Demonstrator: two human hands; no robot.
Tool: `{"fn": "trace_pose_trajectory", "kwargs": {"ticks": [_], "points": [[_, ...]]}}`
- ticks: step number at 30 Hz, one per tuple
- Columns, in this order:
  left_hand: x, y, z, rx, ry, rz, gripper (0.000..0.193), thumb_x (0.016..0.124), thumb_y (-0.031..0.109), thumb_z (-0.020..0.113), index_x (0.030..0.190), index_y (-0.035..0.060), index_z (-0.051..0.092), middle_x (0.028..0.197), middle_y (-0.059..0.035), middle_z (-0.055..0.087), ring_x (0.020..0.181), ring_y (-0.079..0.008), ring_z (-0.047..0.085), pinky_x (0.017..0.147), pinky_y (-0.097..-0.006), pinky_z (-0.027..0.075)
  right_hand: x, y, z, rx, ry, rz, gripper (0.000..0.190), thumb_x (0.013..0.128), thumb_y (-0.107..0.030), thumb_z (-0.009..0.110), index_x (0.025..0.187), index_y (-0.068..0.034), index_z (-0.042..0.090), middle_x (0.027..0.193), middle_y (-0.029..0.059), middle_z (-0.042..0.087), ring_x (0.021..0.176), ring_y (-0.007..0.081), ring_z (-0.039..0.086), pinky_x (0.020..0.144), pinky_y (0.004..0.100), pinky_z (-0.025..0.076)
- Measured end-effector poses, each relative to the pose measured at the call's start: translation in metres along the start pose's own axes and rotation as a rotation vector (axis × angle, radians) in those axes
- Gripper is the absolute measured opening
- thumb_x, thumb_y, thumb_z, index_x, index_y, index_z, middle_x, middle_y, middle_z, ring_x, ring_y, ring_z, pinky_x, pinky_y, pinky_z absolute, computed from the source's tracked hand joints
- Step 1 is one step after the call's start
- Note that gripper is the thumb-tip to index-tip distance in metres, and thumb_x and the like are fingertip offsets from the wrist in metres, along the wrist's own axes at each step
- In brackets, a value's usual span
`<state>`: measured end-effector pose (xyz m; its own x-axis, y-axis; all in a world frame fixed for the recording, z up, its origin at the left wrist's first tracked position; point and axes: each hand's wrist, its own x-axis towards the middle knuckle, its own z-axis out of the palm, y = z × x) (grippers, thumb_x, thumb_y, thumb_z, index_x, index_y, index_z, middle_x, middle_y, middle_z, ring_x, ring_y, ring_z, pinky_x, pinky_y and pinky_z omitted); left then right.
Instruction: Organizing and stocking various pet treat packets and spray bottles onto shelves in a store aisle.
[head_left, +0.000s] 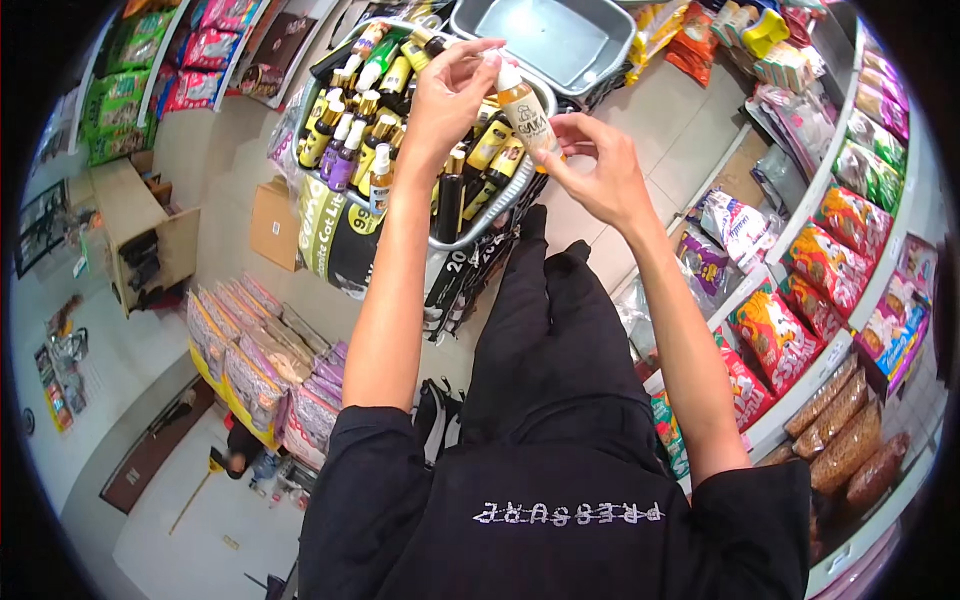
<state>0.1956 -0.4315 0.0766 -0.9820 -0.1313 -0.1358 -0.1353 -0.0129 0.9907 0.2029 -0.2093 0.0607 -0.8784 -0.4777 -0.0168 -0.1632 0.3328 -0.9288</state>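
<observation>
Between my two hands is a spray bottle of amber liquid with a white top and a printed label, held tilted. My left hand pinches its white top with thumb and fingertips. Lower down, my right hand grips the bottle near its base. Below them a grey plastic basin is packed with small bottles. Many are dark with yellow labels and gold caps; purple bottles, a green-topped bottle and a clear amber bottle stand among them. My left forearm hides part of the basin.
The basin rests on cat litter bags. Beyond it is a second grey basin. Shelves of pet food bags curve along the right. At left are a cardboard box, stacked bags and a person farther off.
</observation>
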Motion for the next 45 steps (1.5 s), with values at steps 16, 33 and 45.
{"fn": "trace_pose_trajectory", "kwargs": {"ticks": [16,33,45], "points": [[0.027,0.114,0.217,0.003,-0.551,0.198,0.031,0.104,0.022,0.067,0.126,0.0002,0.068,0.098,-0.0020,0.072,0.088,-0.0081,0.063,0.076,-0.0247,0.051,-0.116,-0.056,-0.113,0.257,0.722,0.089,0.040,0.084,-0.013,0.084,0.113,0.010,0.070,0.098,0.0156,0.077,0.089,0.0177,0.076,0.084,0.0302,0.062],[-0.076,0.160,0.432,0.203,-1.232,0.278,0.035,0.105,0.027,0.065,0.126,-0.0005,0.067,0.105,-0.0079,0.075,0.098,-0.0125,0.065,0.087,-0.0279,0.051,-0.271,-0.071,-0.159,0.108,1.440,0.211,0.039,0.079,-0.014,0.085,0.108,0.007,0.069,0.094,0.0162,0.077,0.086,0.0195,0.076,0.080,0.0305,0.062],[-0.025,0.202,0.503,0.117,-1.650,0.465,0.026,0.105,0.022,0.065,0.116,-0.0008,0.068,0.095,-0.0017,0.072,0.085,-0.0073,0.062,0.075,-0.0247,0.049,-0.238,-0.097,-0.200,0.068,1.675,0.189,0.038,0.078,-0.007,0.086,0.107,0.007,0.067,0.093,0.0141,0.076,0.084,0.0166,0.075,0.077,0.0293,0.061]]}}
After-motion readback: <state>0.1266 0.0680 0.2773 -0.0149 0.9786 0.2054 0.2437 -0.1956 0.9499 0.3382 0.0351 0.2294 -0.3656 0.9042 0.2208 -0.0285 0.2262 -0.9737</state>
